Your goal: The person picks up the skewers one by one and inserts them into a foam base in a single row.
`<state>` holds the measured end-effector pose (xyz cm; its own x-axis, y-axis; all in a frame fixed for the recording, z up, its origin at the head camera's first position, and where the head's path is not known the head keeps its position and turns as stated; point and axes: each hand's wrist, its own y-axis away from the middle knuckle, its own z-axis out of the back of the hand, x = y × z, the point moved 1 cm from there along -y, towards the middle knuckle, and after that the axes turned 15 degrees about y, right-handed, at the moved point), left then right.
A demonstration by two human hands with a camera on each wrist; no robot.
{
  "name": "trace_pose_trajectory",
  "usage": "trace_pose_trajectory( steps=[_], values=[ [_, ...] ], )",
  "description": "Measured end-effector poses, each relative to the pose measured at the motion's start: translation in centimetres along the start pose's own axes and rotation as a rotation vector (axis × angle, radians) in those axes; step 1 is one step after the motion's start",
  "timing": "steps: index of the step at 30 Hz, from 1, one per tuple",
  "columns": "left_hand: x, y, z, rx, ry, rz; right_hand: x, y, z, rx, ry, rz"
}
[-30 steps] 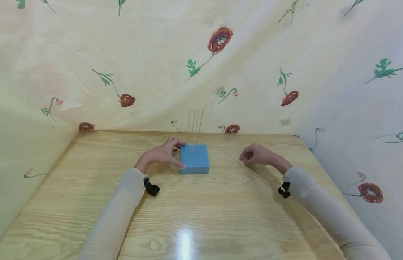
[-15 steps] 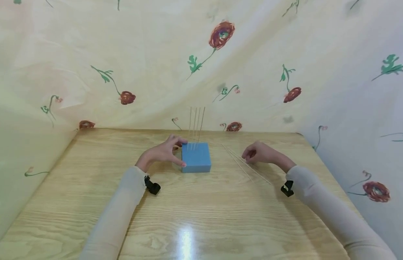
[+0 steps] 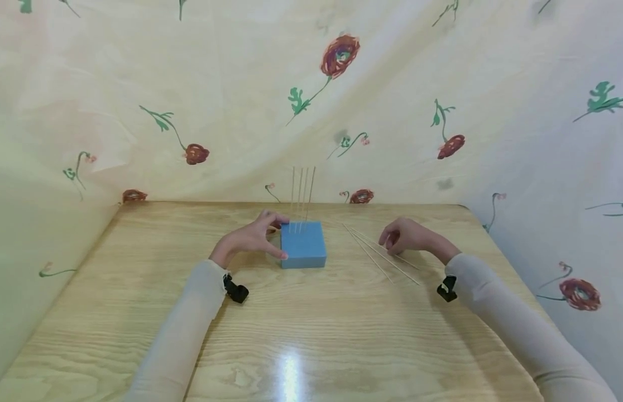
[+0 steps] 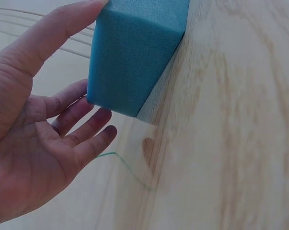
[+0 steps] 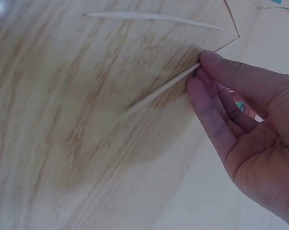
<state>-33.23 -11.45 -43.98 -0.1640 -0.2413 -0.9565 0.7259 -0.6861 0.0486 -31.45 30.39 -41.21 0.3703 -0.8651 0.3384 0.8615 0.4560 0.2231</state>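
Head view: at far left, a pale sleeve (image 3: 166,335) reaches forward over the counter (image 3: 241,346) to the left hand (image 3: 248,237), which holds the blue block (image 3: 303,245) by its left side, thumb at the near corner and fingers at the far one. That wide spread probably serves to steady the block, which sits just right of the left hand, while leaving most of its top uncovered. Four upright sticks (image 3: 300,190) rise in a row from the block's left part, close to the left fingertips; they seem to rely on the block to stand. Farther right, the loose sticks (image 5: 139,16) lie slanting on the counter, just left of the right hand (image 3: 409,237), apparently placed within its easy reach. The right hand dips toward the counter and pinches another stick (image 5: 163,88) between thumb and forefinger, its remaining fingers bent behind. So thin a piece likely calls for fingertips only. One end shows past the grip, low over the counter; whether it touches the surface is hard to tell.
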Motion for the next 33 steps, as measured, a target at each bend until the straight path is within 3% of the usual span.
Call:
trace_pose_trajectory(
  steps=[18, 25, 33],
  values=[
    [0.1, -0.1, -0.1, -0.003, 0.007, -0.004, -1.1, 0.2, 0.4, -0.004, 0.003, -0.03],
    [0.0, 0.0, -0.1, -0.004, 0.002, -0.009, -2.1, 0.1, 0.5, 0.007, -0.064, -0.065],
    [-0.3, 0.1, -0.2, 0.004, 0.014, -0.012, -2.2, 0.0, 0.3, -0.014, -0.07, -0.068]
  ],
)
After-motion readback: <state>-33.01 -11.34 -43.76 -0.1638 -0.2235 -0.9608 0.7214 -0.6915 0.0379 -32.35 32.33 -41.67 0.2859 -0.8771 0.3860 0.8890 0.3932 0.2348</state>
